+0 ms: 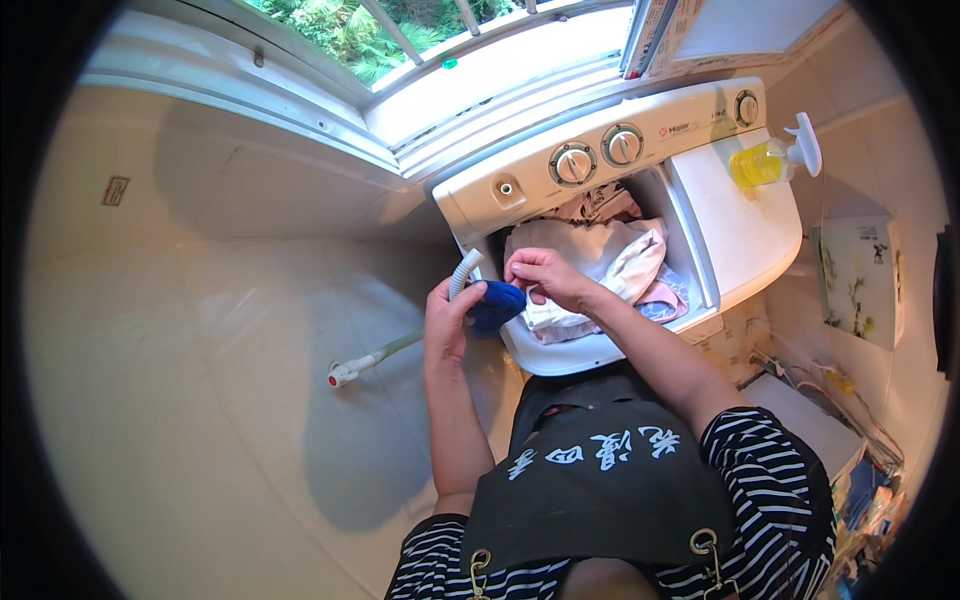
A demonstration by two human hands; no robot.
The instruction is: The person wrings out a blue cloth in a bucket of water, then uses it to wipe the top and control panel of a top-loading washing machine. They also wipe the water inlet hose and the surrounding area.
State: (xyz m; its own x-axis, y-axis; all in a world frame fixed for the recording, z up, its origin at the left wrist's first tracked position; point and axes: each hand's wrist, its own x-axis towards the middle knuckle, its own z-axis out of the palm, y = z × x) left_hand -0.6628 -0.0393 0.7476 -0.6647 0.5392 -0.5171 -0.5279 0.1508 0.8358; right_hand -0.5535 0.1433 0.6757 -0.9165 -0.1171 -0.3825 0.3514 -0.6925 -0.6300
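Observation:
My left hand [448, 322] grips a pale corrugated hose [466, 268], whose end sticks up past the thumb. Under the thumb it also holds a bunched dark blue cloth [497, 304]. Just to the right, my right hand [551, 277] hovers over the laundry with its fingers curled near the cloth; whether they pinch anything is hidden. Below both hands is a Haier twin-tub washing machine [546, 363], its left tub uncovered. White, pink and patterned laundry [577, 244] fills that opening.
A spray bottle of yellow liquid [761, 163] lies on the washer's right lid. Dials [574, 163] line the back panel beneath a barred window [405, 41]. Left of the washer, a hose with a white fitting [349, 372] sticks out. Cables [862, 397] run along the right wall.

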